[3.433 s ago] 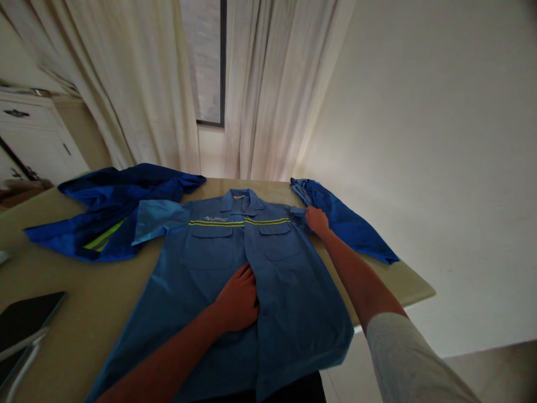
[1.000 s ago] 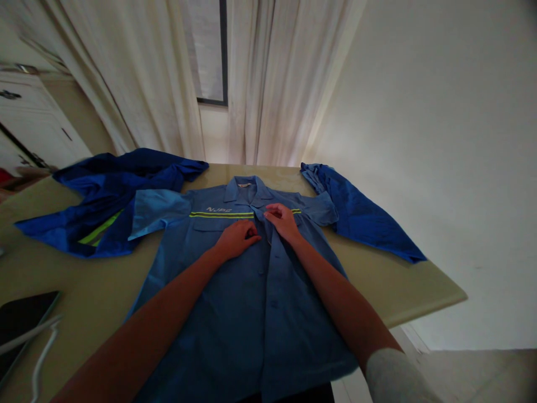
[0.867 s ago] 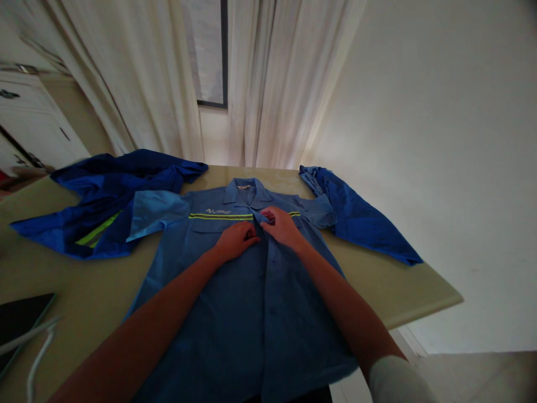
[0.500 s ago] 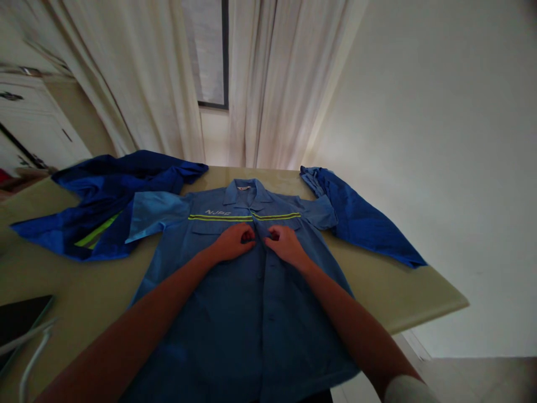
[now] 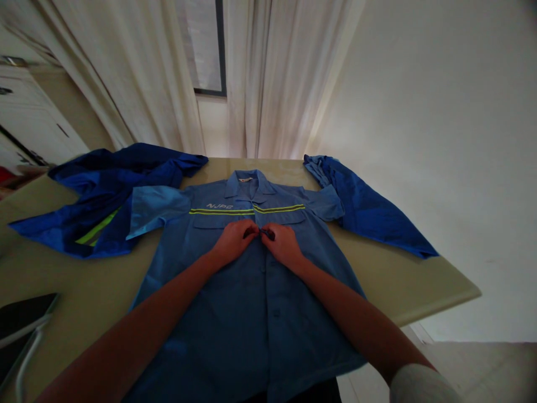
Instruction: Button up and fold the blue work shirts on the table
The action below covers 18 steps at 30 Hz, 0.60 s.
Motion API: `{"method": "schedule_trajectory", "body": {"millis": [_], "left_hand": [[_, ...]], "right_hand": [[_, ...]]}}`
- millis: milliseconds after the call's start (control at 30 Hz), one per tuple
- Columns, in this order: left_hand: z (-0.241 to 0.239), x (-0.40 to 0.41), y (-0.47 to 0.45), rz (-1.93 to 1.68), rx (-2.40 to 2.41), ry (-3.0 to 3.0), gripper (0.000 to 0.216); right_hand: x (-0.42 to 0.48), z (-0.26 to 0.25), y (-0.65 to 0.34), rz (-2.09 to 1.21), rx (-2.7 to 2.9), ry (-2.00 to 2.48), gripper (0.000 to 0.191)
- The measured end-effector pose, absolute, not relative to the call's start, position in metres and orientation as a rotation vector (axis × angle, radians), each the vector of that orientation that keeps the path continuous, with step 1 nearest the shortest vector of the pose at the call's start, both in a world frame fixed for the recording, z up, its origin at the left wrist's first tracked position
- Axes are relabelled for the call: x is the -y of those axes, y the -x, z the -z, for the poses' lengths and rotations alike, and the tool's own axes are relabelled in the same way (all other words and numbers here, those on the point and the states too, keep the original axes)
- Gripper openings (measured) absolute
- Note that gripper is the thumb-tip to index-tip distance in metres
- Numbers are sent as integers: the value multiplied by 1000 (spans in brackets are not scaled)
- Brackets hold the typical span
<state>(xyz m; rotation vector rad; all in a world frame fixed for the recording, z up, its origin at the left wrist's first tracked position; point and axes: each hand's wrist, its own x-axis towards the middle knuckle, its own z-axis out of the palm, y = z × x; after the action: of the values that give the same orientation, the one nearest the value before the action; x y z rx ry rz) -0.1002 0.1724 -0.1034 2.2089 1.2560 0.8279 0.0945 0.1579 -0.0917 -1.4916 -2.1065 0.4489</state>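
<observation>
A blue short-sleeved work shirt (image 5: 222, 324) lies spread front up, its collar away from me. Yellow-edged stripes and the letters NJPC cross its chest. My left hand (image 5: 235, 239) is closed at the front opening just below the stripes, thumb and fingers pinching the placket edge. Close beside it, my right hand (image 5: 282, 242) pinches the other edge of the placket, with a bit of dark cloth between its fingers. The fingertips of both hands nearly meet. Whether a button is between them is too small to tell.
The shirt rests on a pale yellow table (image 5: 96, 285). Darker blue garments lie at the back left (image 5: 113, 179) and right (image 5: 369, 207). A dark tablet-like device (image 5: 25, 310) with a white cable (image 5: 29, 358) is at the left edge. Curtains (image 5: 285, 78) hang behind.
My two hands have come closer together at the placket, and the right hand now pinches a fold of cloth. The view has shifted slightly.
</observation>
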Motion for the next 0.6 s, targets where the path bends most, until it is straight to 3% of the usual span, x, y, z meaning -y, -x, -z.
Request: {"method": "schedule_trajectory", "body": {"millis": [333,467,600], "left_hand": [[104,-166,96,-823,-1260,-2396,11],[103,-166,96,-796,-1271,-2378,26],[103,-165,97,-785,-1286,-2419,25]], "right_hand": [[-158,93,-98,-571,2091,1361,15],[-160,93,-99,-617,2090,1344,30],[-163,93,-101,-676,2100,1361,16]]}}
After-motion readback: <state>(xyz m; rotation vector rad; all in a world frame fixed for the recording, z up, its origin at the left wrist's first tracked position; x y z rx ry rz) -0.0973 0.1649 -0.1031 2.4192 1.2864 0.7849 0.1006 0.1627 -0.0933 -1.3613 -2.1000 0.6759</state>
